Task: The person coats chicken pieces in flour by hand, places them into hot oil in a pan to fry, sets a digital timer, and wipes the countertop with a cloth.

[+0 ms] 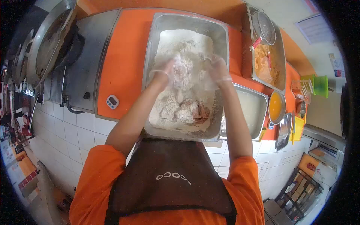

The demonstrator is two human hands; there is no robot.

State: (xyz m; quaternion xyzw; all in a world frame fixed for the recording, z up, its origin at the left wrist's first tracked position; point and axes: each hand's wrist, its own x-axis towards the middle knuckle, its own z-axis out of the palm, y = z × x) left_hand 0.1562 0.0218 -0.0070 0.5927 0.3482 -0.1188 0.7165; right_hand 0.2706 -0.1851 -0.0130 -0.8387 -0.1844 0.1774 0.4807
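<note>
A deep metal tray holds white flour. Floured pieces that look like raw meat lie in its near half, some reddish flesh showing through. My left hand, in a clear plastic glove, is over the tray's left side, beside a flour-covered lump in the middle. Over the right side is my right hand, gloved the same way. Motion smears the fingers of both hands, so whether either grips anything is not visible. Flour dust hazes the space between them.
Right of the tray stand a pan of pale liquid, a bowl of orange liquid and a tray of orange-coated pieces with a strainer. A white timer lies on the orange counter. A large wok is far left.
</note>
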